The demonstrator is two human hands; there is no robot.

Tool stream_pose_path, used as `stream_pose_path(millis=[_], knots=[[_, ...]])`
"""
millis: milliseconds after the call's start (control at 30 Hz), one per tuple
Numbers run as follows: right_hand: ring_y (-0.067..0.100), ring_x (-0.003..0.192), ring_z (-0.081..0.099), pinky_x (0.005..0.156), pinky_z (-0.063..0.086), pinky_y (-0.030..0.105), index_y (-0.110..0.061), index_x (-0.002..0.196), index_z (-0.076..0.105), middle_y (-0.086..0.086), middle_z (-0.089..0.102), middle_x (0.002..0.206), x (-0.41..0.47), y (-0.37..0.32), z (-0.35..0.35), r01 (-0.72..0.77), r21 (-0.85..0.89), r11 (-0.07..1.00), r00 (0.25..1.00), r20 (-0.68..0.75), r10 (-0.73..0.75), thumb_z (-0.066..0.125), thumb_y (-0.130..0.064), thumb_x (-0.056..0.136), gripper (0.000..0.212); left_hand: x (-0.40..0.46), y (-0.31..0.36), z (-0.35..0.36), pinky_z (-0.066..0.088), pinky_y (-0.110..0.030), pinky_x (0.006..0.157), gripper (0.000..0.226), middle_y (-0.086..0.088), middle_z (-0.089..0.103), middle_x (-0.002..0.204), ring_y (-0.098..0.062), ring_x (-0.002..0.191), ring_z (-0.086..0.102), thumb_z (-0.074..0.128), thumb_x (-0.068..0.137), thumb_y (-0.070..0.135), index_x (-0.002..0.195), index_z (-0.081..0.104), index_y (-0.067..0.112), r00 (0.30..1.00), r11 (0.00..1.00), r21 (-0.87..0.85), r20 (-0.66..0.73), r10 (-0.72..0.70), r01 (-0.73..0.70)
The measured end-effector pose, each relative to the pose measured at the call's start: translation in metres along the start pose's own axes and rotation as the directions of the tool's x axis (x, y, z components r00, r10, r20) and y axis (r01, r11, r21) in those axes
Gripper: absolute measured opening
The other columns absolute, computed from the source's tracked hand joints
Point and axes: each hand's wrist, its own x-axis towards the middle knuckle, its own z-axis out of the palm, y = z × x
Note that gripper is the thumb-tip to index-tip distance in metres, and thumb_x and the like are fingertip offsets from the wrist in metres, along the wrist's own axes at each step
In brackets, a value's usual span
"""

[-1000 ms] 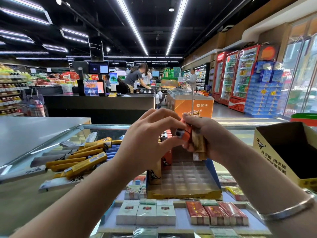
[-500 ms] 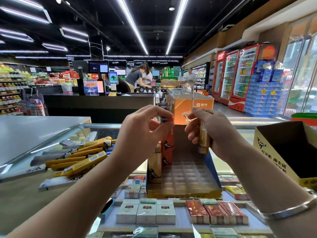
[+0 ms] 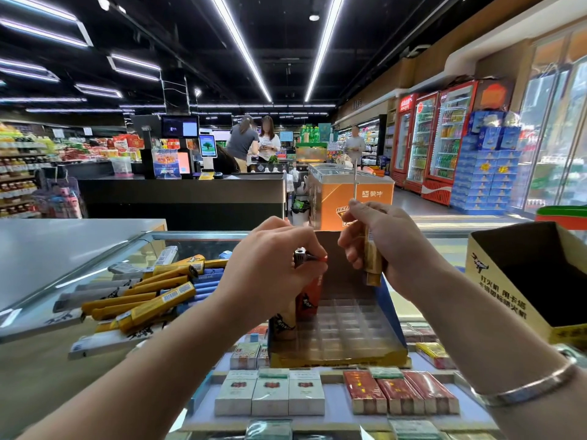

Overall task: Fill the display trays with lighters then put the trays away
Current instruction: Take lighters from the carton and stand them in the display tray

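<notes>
A display tray (image 3: 349,331) with a clear gridded insert and blue cardboard sides stands on the glass counter in front of me. My left hand (image 3: 270,268) pinches the metal top of an orange lighter (image 3: 313,287) standing at the tray's back left, beside a tan lighter (image 3: 282,325). My right hand (image 3: 381,246) grips a tan-gold lighter (image 3: 371,265) upright above the tray's back right. A pile of loose yellow, grey and blue lighters (image 3: 143,300) lies on the glass to the left.
An open yellow cardboard box (image 3: 495,281) stands at the right on the counter. Cigarette packs (image 3: 270,392) lie under the glass counter top (image 3: 79,249). Beyond are a checkout desk (image 3: 181,195), an orange freezer (image 3: 349,195), drink fridges and people.
My left hand took the orange lighter away from the right hand and lowered it into the tray's back left corner. The right hand rose slightly, keeping the tan lighter.
</notes>
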Motion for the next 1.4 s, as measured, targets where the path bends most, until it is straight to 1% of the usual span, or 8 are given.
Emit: stream_pose_path(millis=[233, 400, 500, 600, 833, 1067, 1233, 1400], knots=[[0.018, 0.042, 0.05, 0.039, 0.04, 0.024, -0.007, 0.086, 0.052, 0.009, 0.059, 0.055, -0.001, -0.001, 0.001, -0.005, 0.002, 1.0, 1.0, -0.009, 0.005, 0.045, -0.028, 0.097, 0.025, 0.001, -0.001, 0.0, 0.048, -0.039, 0.072, 0.011, 0.014, 0.063, 0.087, -0.014, 0.095, 0.051, 0.074, 0.074, 0.031, 0.075, 0.066, 0.024, 1.0, 0.994, 0.112, 0.023, 0.0, -0.002], [0.015, 0.044, 0.053, 0.047, 0.043, 0.027, -0.01, 0.079, 0.051, 0.007, 0.059, 0.055, -0.002, -0.001, 0.002, -0.01, -0.019, 1.0, 0.998, -0.055, 0.009, 0.045, -0.034, 0.096, 0.031, 0.004, -0.004, -0.005, 0.042, -0.029, 0.077, 0.013, 0.019, 0.057, 0.094, -0.006, 0.098, 0.044, 0.06, 0.078, 0.046, 0.072, 0.055, 0.036, 0.982, 0.989, 0.085, 0.134, -0.132, 0.122], [0.008, 0.046, 0.053, 0.062, 0.038, 0.029, -0.014, 0.07, 0.049, 0.005, 0.058, 0.055, 0.0, -0.001, 0.0, -0.003, -0.054, 0.999, 0.993, -0.119, -0.004, 0.042, -0.038, 0.097, 0.037, 0.005, -0.003, -0.006, 0.043, -0.031, 0.08, 0.019, 0.021, 0.055, 0.096, -0.005, 0.1, 0.044, 0.049, 0.075, 0.055, 0.074, 0.057, 0.037, 0.958, 0.978, 0.05, 0.199, -0.209, 0.203], [0.01, 0.051, 0.054, 0.064, 0.037, 0.03, -0.015, 0.066, 0.05, 0.002, 0.057, 0.051, 0.002, -0.003, -0.002, -0.014, -0.033, 0.999, 0.987, -0.158, 0.008, 0.041, -0.04, 0.096, 0.04, 0.005, -0.003, -0.006, 0.042, -0.032, 0.084, 0.027, 0.019, 0.054, 0.099, -0.005, 0.102, 0.044, 0.046, 0.073, 0.057, 0.08, 0.058, 0.034, 0.948, 0.975, 0.028, 0.228, -0.222, 0.221], [0.014, 0.043, 0.052, 0.042, 0.046, 0.025, -0.012, 0.08, 0.045, 0.005, 0.054, 0.049, 0.001, -0.003, -0.001, -0.092, 0.28, 0.956, 0.995, -0.021, 0.102, 0.045, -0.031, 0.095, 0.024, 0.001, 0.002, -0.002, 0.039, -0.025, 0.084, 0.039, 0.028, 0.048, 0.104, 0.003, 0.105, 0.039, 0.056, 0.073, 0.056, 0.108, 0.053, 0.04, 0.994, 1.0, 0.031, 0.111, -0.002, -0.002], [0.023, 0.052, 0.064, 0.048, 0.054, 0.03, -0.001, 0.095, 0.046, 0.012, 0.059, 0.06, -0.001, -0.001, 0.006, -0.086, 0.394, 0.915, 0.988, 0.151, 0.028, 0.059, -0.03, 0.083, 0.033, 0.003, 0.006, -0.002, 0.052, -0.036, 0.072, 0.03, 0.022, 0.055, 0.089, -0.01, 0.09, 0.057, 0.062, 0.074, 0.044, 0.098, 0.065, 0.026, 0.99, 0.993, 0.025, -0.087, 0.115, -0.113], [0.016, 0.046, 0.06, 0.042, 0.052, 0.024, -0.008, 0.086, 0.05, 0.01, 0.062, 0.058, 0.0, -0.001, 0.006, -0.094, 0.342, 0.935, 0.981, 0.194, 0.027, 0.064, -0.034, 0.072, 0.032, 0.005, 0.003, -0.005, 0.052, -0.034, 0.077, 0.024, 0.009, 0.063, 0.095, -0.011, 0.09, 0.06, 0.063, 0.08, 0.029, 0.097, 0.069, 0.014, 0.972, 0.99, -0.088, -0.218, 0.087, -0.109], [0.017, 0.047, 0.058, 0.041, 0.049, 0.024, -0.007, 0.081, 0.057, 0.011, 0.061, 0.06, -0.003, 0.0, 0.008, -0.11, 0.227, 0.968, 0.962, 0.268, 0.047, 0.061, -0.039, 0.073, 0.034, 0.006, 0.004, -0.007, 0.047, -0.012, 0.075, 0.029, 0.015, 0.058, 0.091, -0.002, 0.086, 0.058, 0.057, 0.083, 0.031, 0.105, 0.066, 0.014, 0.959, 0.984, -0.144, -0.274, 0.067, -0.11]])
